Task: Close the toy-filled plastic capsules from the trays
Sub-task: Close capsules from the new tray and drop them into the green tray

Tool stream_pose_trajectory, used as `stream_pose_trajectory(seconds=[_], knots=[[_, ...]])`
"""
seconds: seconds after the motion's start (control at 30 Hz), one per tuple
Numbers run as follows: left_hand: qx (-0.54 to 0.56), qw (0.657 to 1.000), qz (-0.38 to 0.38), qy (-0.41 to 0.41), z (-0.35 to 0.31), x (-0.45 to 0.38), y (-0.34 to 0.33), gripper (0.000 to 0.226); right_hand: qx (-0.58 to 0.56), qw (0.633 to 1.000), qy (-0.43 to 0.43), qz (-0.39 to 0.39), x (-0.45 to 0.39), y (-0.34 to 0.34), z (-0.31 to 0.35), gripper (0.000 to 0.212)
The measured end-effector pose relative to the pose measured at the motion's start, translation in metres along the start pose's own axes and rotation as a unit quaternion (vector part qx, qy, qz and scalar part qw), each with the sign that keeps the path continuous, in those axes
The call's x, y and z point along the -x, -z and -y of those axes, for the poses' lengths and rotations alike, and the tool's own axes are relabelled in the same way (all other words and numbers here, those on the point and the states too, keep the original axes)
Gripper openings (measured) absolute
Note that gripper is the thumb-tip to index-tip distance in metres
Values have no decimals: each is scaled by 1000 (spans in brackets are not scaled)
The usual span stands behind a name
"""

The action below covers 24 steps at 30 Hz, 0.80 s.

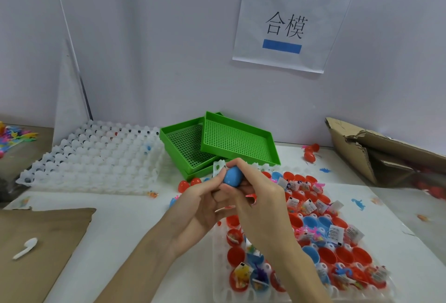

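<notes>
A blue egg-shaped capsule (233, 176) is held above the table between both hands. My left hand (200, 203) grips it from below and the left, while my right hand (258, 196) curls over it from the right and top. Beneath my right forearm lies a white tray (220, 249) holding several open red and blue capsule halves (328, 254), many with small toys and folded paper slips in them. Two closed red capsules (189, 184) lie on the table just left of the hands.
A stack of empty white trays (96, 160) sits at the back left. Two green perforated trays (231, 143) lie behind the hands. A torn cardboard box (386, 153) stands at the right, brown cardboard (38, 249) with a white spoon (25, 247) at the front left.
</notes>
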<state>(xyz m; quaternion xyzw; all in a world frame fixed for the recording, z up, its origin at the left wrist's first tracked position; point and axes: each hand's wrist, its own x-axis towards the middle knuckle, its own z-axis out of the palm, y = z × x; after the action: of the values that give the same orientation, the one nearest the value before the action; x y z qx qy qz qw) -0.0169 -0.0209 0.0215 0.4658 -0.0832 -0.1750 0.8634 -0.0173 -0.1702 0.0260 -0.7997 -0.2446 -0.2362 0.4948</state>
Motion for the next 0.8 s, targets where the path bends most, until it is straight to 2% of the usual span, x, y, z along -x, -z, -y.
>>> stream_pose_trajectory(seconds=[0.13, 0.23, 0.33, 0.43, 0.53, 0.67, 0.8], knots=[[-9, 1000, -15, 1, 4, -1, -2, 38, 35, 999, 5, 13, 1, 1, -1, 31], [-106, 993, -53, -17, 3, -1, -3, 43, 72, 997, 19, 22, 1, 2, -5, 27], [-191, 977, -75, -49, 2, -1, 0, 53, 92, 995, 22, 43, 0, 2, -10, 43], [-184, 978, -72, -61, 2, -1, -1, 51, 107, 993, 39, 41, 1, -1, -11, 58], [-119, 990, -60, -43, -1, 0, -6, 48, 87, 995, 57, 0, 1, -6, -12, 62], [-52, 998, -42, -22, -4, 3, -9, 45, 30, 999, 33, -19, 2, -7, -7, 52], [-64, 996, -46, -30, -3, 4, -10, 48, -2, 1000, 13, -11, 3, -3, -3, 43]])
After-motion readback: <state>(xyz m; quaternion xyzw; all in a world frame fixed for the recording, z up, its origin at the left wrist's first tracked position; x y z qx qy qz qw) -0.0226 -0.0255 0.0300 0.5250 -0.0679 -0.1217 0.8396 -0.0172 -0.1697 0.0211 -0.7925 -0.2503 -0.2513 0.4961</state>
